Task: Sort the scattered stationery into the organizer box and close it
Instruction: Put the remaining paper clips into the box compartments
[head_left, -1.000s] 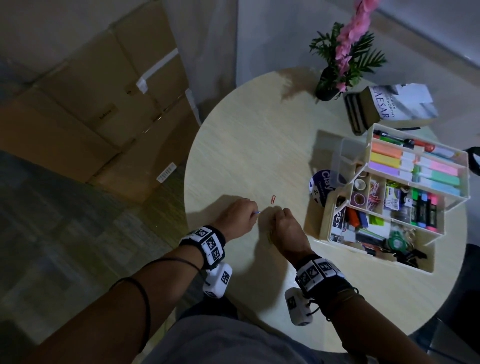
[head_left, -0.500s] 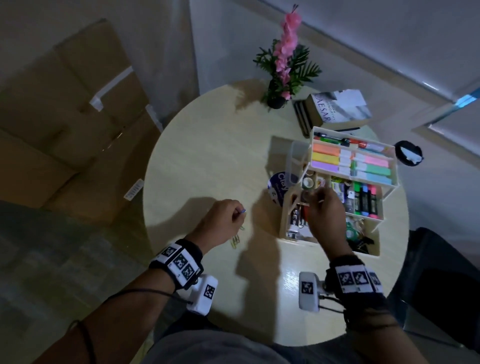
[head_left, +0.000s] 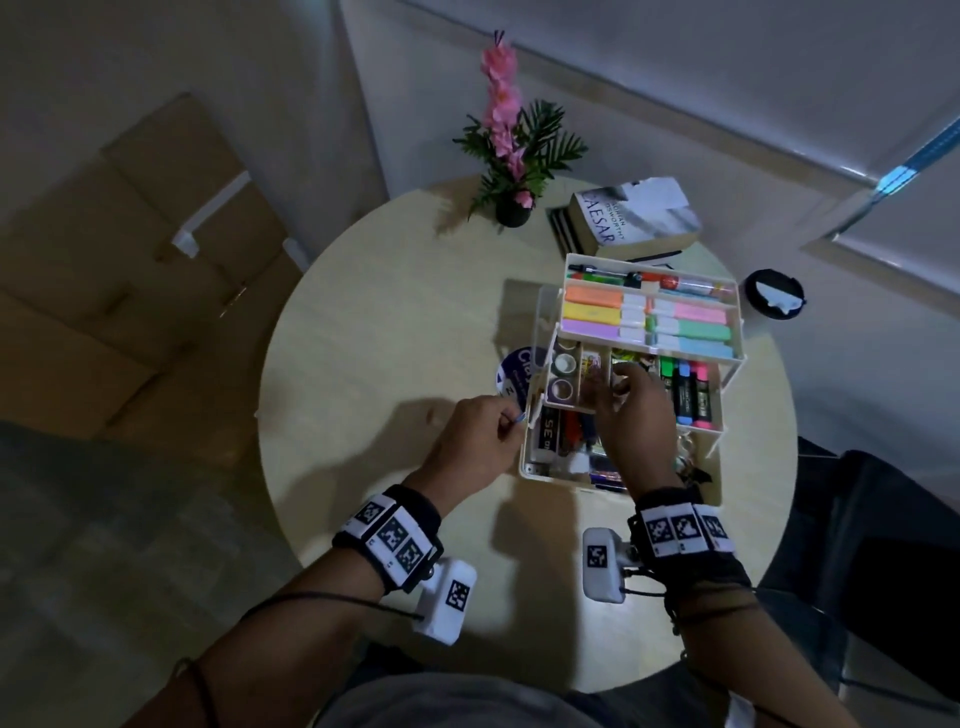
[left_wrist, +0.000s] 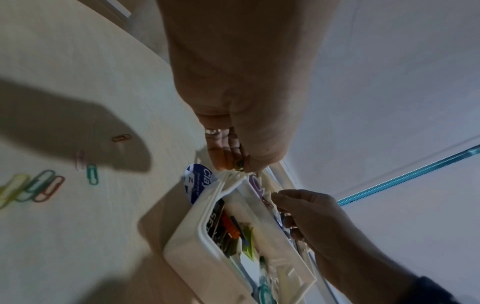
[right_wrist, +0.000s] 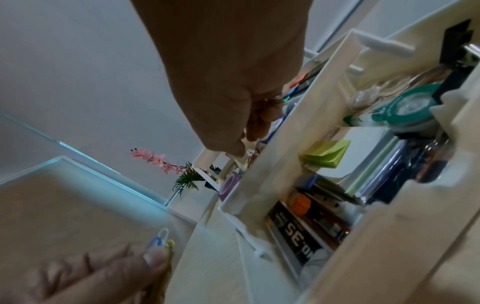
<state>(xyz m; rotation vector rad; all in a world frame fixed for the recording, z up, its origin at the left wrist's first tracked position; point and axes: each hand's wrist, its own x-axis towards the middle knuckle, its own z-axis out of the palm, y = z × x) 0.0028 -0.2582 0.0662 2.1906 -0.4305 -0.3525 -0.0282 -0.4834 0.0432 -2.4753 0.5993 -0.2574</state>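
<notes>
The white organizer box (head_left: 535, 457) stands open on the round surface (head_left: 363, 322), its tiers fanned out just beyond both hands. The top tray (head_left: 732, 312) holds pens along its far edge and pastel highlighters in orange, yellow, purple, pink, green and blue. The middle tray (head_left: 551, 400) carries two tape rolls at its left end, a compartment of paper clips beside them, and green, blue and pink markers at the right. The right hand (head_left: 631, 415) hovers over that clip compartment with its fingers (right_wrist: 257, 125) curled downward; whether they still pinch anything cannot be told. The left hand (head_left: 478, 441) sits just left of the box's near corner, its fingers (left_wrist: 226, 156) pinching several paper clips (right_wrist: 161, 242), blue, white and yellow ones showing in the right wrist view. The bottom bin holds green sticky notes (right_wrist: 327, 152), a teal tape dispenser (right_wrist: 405, 107), black binder clips and a dark package reading "SE", the rest cut off. Behind the box, past the left fingers, lies a round blue lid (head_left: 511, 371) lettered "Cla", half hidden. Loose coloured paper clips (left_wrist: 44, 187) lie on the surface to the left hand's left, unseen from the head view. Farther off stand a book (head_left: 639, 218) marked "CAESAR" and a potted pink flower (head_left: 511, 156).
</notes>
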